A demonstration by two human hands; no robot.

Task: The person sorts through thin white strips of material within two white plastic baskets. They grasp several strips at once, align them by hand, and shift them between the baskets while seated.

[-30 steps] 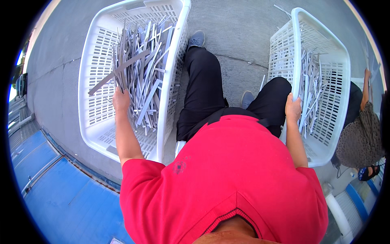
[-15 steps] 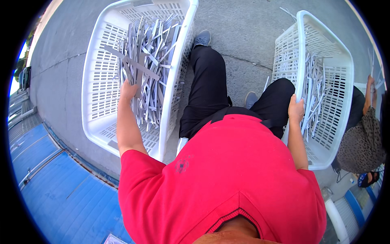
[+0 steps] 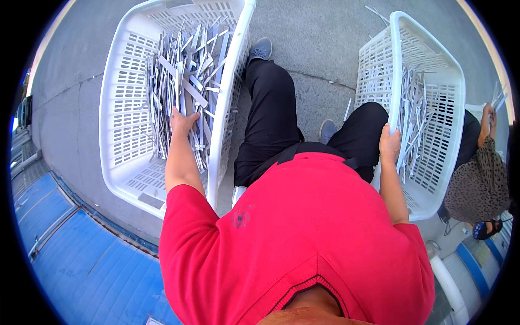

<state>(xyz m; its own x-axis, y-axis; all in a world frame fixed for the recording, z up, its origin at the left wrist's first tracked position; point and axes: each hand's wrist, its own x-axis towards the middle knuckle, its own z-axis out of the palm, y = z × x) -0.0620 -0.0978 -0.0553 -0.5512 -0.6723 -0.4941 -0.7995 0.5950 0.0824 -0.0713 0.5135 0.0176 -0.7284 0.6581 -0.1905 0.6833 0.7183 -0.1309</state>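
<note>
My left hand (image 3: pixel 184 121) reaches into the white plastic basket (image 3: pixel 111 108) on the left. Its thumb and forefinger are spread apart over the heap of thin flat strips (image 3: pixel 187 76), white and grey; some fingertips are hidden among them. My right hand (image 3: pixel 389 143) is closed on the near-side rim of a second white basket (image 3: pixel 397 65), which stands on the right and also contains narrow pale strips (image 3: pixel 414 116). Both baskets have slotted walls and lean outward from my knees.
Between the baskets my dark-trousered legs (image 3: pixel 271 103) rest on the concrete ground (image 3: pixel 311 43). At the far right sits another person in a patterned top (image 3: pixel 479 181), a hand (image 3: pixel 487 116) holding pale strips. Blue panels (image 3: pixel 103 265) lie at lower left.
My left hand has moved right within the left basket, its thumb and forefinger now spread. A long grey strip that stuck out leftward no longer does. The right hand keeps its grip.
</note>
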